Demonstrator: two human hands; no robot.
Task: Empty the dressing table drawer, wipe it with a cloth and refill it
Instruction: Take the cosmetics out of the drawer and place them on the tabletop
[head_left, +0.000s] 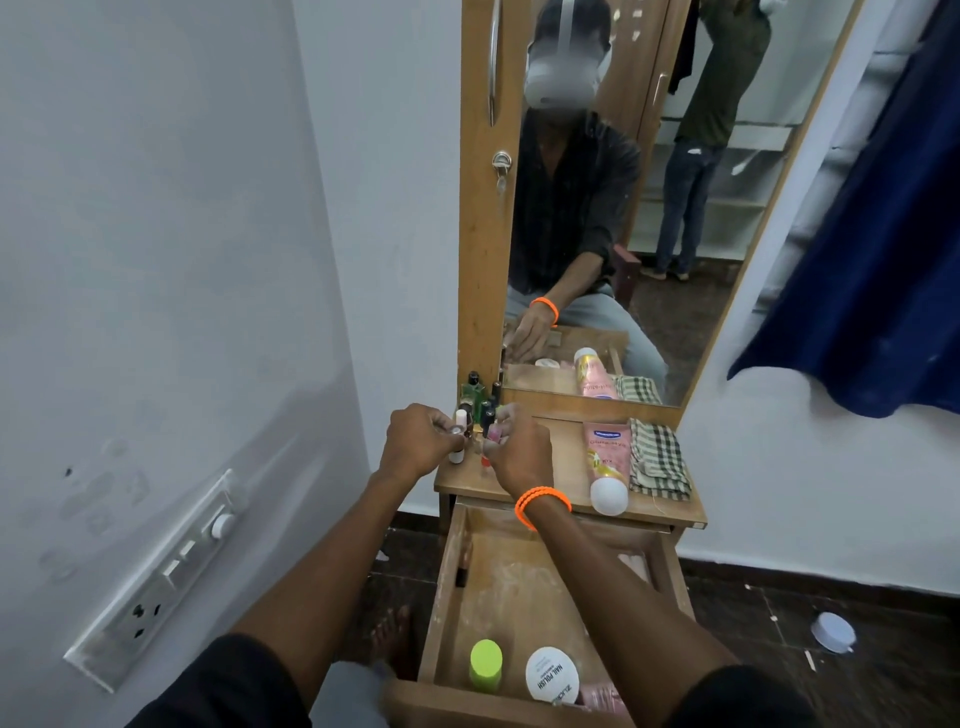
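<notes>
The drawer (524, 587) stands pulled out toward the person, its long axis running from the worktop (561, 467) down toward the camera, its open top facing up. Its dusty floor holds a lime-capped bottle (486, 665) standing upright near the front wall, a white nail polish remover tub (551, 674) just beside it, and something pink partly hidden under the right forearm.

Both hands reach over the drawer to the back left corner of the worktop, among a cluster of small bottles (480, 402). The left hand (418, 441) has its grip curled round a small white bottle (458, 436), held upright. The right hand (519, 452), with an orange band (543, 501) at the wrist, pinches a small pink bottle (493, 434); its fingertips are mostly hidden.

On the right of the worktop a pink lotion tube (605, 462) lies with its white cap pointing toward the drawer, its long axis running front to back. A folded checked cloth (657, 460) lies touching it, parallel.
</notes>
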